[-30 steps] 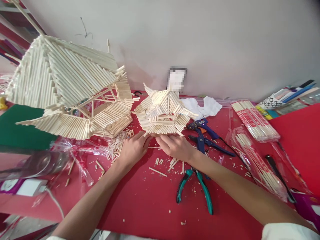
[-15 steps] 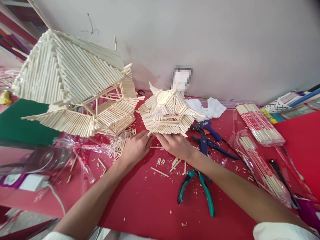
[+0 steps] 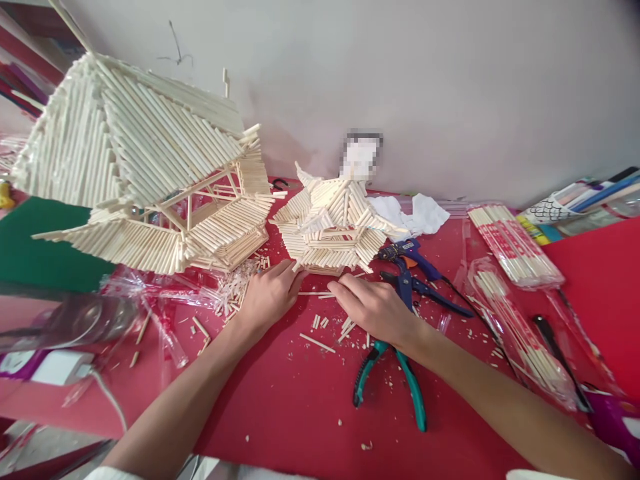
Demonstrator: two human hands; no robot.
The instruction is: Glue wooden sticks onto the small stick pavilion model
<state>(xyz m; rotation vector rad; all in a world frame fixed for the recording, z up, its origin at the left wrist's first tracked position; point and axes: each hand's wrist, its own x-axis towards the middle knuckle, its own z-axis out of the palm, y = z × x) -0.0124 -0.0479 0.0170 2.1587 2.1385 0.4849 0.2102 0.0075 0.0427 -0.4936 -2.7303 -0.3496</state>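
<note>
A small pavilion model of pale wooden sticks stands near the middle of the red tabletop. My left hand is closed at its lower front-left corner, with fingertips partly hidden at the eave. My right hand is apart from the model, low over the table to its front right, fingers loosely stretched and holding nothing visible. Between the hands lies a thin stick, one end near my right fingertips. A larger stick-built house model with a steep roof stands at the left. Short cut sticks lie in front.
Teal-handled pliers lie below my right hand. Behind it are a blue glue gun and a blue-handled cutter. Packs of chopsticks lie at the right, crumpled tissue at the back. Offcuts are heaped by the larger model.
My right hand has come off the small model's front edge and moved right and toward me. My left hand stays at its corner. The view has shifted slightly.
</note>
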